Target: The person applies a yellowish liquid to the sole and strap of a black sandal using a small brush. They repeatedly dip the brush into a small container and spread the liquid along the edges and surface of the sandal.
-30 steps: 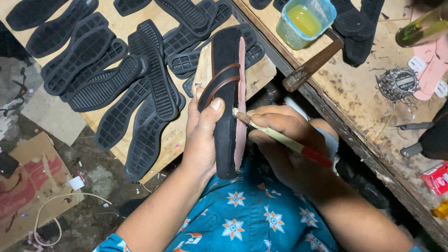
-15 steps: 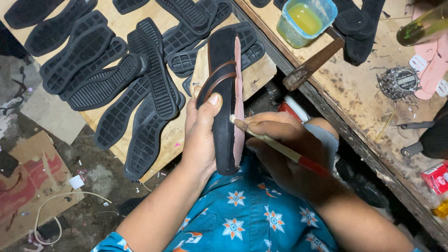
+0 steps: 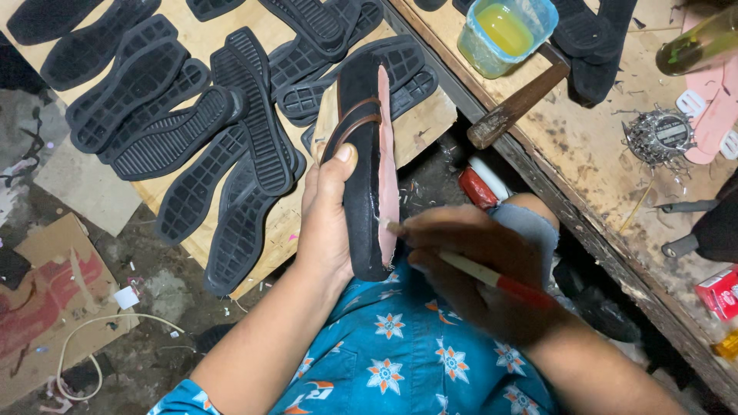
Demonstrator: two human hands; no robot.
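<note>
My left hand [image 3: 327, 223] grips a black sandal [image 3: 364, 161] with brown straps, held on edge so its pinkish underside faces right. My right hand [image 3: 469, 265] holds a thin brush [image 3: 492, 278] with a cream and red handle, its tip touching the pinkish face near the sandal's lower end. Both hands are above my lap, which is covered in blue flowered cloth.
Several black ribbed soles [image 3: 192, 131] lie on a wooden board [image 3: 419, 127] at the left. On the workbench [image 3: 607, 177] at the right stand a blue tub of yellow glue [image 3: 503, 34], a hammer [image 3: 519, 104], a tangle of metal shavings [image 3: 656, 137] and pink sole pieces [image 3: 711, 115].
The brush tip has slid down the sandal's pinkish face toward its lower end. My left hand keeps the sandal almost still.
</note>
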